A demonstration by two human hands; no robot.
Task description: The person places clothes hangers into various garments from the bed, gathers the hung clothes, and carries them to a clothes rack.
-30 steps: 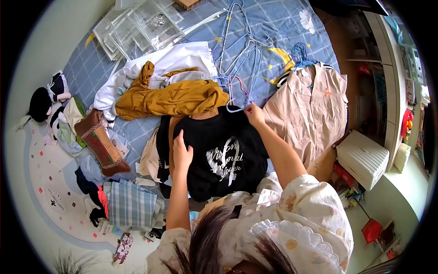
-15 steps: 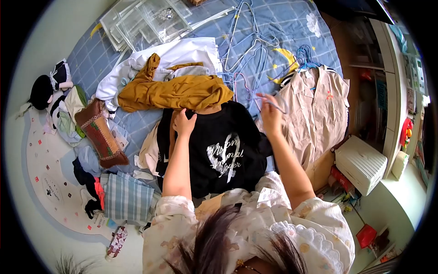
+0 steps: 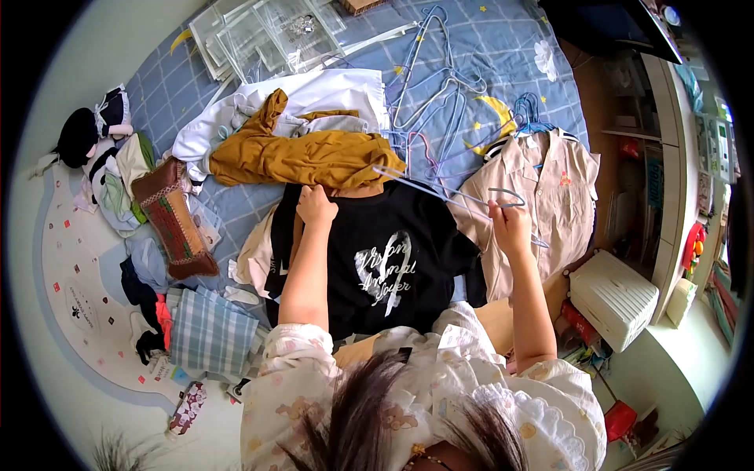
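Box (image 3: 361,6): cut off, far edge.
Silver bits (image 3: 302,26): too small to tell.
Held hanger (image 3: 440,195): partly hidden by right hand (image 3: 512,226).

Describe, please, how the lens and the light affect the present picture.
Head view: fisheye bowing, with black corners; bright light on the pale ledge at picture right; deep shadow among the shelves beside the bed; lettering on the black shirt sharp enough to read.

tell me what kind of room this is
Probably a bedroom: a blue checked bedspread lies under the clothes and hangers, a small patterned cushion rests near its edge, and a plush doll sits against the wall side.
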